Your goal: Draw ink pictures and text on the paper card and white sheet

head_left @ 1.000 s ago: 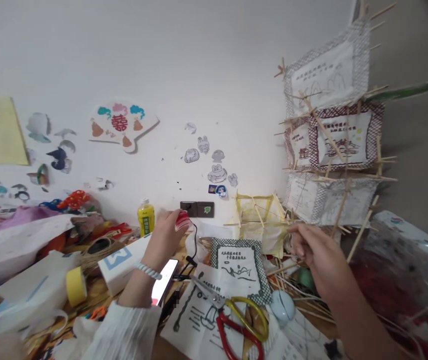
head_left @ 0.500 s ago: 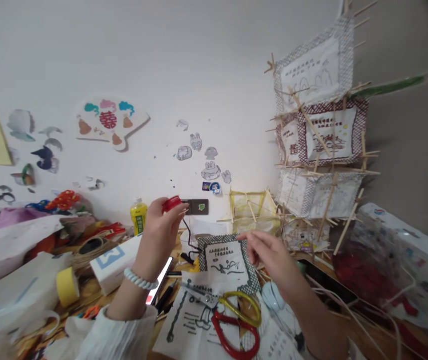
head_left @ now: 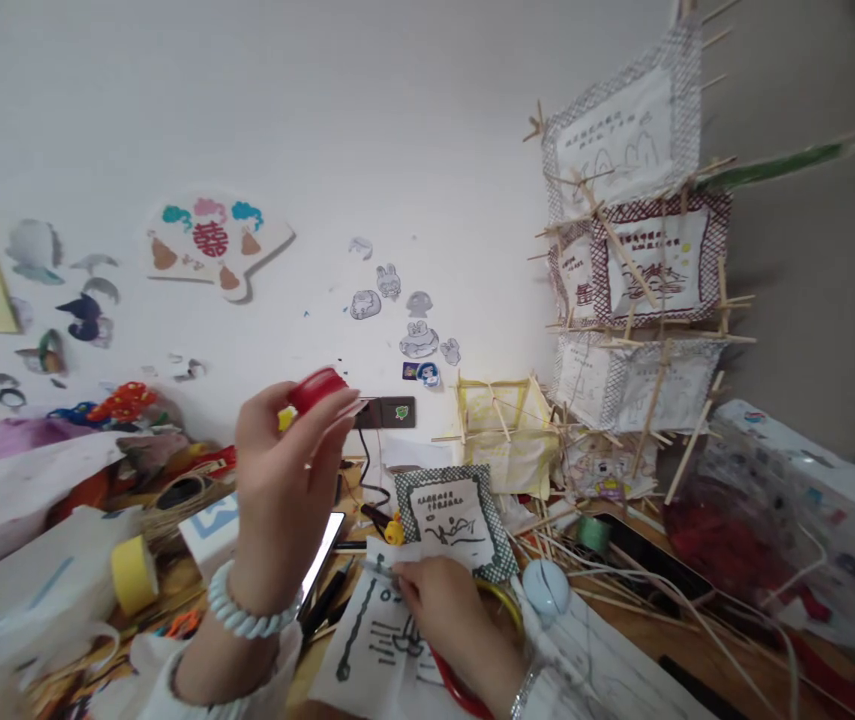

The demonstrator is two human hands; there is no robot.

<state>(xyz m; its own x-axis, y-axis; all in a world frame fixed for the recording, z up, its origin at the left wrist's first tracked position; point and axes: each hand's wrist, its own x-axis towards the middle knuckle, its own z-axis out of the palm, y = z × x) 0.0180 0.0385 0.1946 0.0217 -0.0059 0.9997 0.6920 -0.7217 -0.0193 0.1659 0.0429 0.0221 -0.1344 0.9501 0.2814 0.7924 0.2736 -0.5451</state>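
Observation:
My left hand point(head_left: 284, 470) is raised in front of the wall, its fingers closed around a red spool point(head_left: 318, 388), which looks like wound thread. Low at the middle, my right hand point(head_left: 449, 605) lies over the scissors point(head_left: 451, 682), fingers curled at the blade part. One yellow and one red handle loop show partly from under this hand. Beneath the scissors is a white sheet with black ink drawing point(head_left: 356, 650). Just behind lies a sheet with a dark green lattice border point(head_left: 498, 545).
A stick-framed paper lantern tower point(head_left: 659, 260) stands at right, beside a smaller yellow frame point(head_left: 506, 440). A green spool point(head_left: 593, 535), a round white object point(head_left: 545, 590) and white cables lie right of my hand. Yellow tape point(head_left: 134, 575) and a white box point(head_left: 209, 530) are at left.
My right hand has come down and left from above the bordered sheet onto the scissors. My left hand, with the red spool, has shifted left and nearer.

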